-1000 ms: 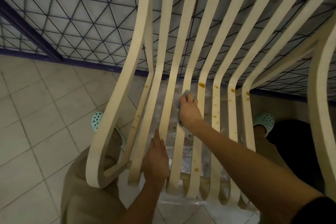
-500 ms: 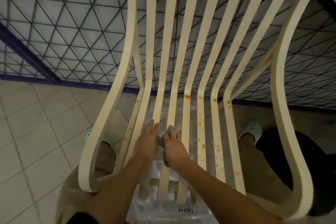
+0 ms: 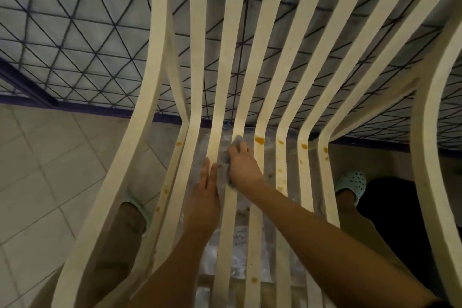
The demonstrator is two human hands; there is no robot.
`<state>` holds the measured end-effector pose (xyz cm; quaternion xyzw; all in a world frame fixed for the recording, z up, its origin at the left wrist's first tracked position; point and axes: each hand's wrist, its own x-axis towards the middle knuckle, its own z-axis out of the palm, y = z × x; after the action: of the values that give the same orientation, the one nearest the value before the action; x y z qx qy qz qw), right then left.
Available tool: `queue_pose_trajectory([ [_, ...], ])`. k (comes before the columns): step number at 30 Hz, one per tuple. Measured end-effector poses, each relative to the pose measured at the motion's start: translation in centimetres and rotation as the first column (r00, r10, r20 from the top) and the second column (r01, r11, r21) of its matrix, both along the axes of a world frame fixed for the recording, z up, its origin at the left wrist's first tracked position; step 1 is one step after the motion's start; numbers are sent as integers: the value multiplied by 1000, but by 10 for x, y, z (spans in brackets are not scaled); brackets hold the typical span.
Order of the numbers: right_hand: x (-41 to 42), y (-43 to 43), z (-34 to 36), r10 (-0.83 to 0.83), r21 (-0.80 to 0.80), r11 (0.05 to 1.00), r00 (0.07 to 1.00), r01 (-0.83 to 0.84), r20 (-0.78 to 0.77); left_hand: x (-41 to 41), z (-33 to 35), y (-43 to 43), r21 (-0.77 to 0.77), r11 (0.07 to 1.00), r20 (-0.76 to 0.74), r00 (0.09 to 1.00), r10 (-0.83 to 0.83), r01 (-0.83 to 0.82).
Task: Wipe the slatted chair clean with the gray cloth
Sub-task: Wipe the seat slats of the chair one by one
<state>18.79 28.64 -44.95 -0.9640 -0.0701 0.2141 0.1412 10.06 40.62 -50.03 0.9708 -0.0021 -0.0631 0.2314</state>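
The cream slatted chair [image 3: 220, 77] fills the view, its seat slats running toward me and its back slats rising ahead. Orange-brown stains [image 3: 259, 140] dot the right-hand slats near the bend. My right hand [image 3: 243, 169] presses the gray cloth [image 3: 237, 139] onto a middle seat slat close to the bend; only the cloth's edges show around my fingers. My left hand [image 3: 207, 195] lies flat, fingers straight, on the slat just to the left, touching the chair and holding nothing.
A dark wire-mesh fence [image 3: 75, 40] with a purple base rail stands behind the chair. Pale floor tiles [image 3: 37, 170] lie to the left. My feet in mint clogs [image 3: 351, 182] flank the seat. Clear plastic sheeting [image 3: 240, 240] lies under the slats.
My right hand has slid the cloth forward along the slat toward the bend. The left hand moved up beside it, and the view came closer to the seat.
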Motion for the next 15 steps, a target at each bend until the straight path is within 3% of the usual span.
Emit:
queue_pose_trajectory([
  [10, 48, -5, -13, 35, -93, 995, 988, -20, 152, 1, 12, -5, 65, 998, -88, 996, 26, -20],
  [15, 36, -1, -20, -118, 63, 992, 984, 111, 131, 1, 15, -3, 69, 997, -116, 993, 27, -19],
])
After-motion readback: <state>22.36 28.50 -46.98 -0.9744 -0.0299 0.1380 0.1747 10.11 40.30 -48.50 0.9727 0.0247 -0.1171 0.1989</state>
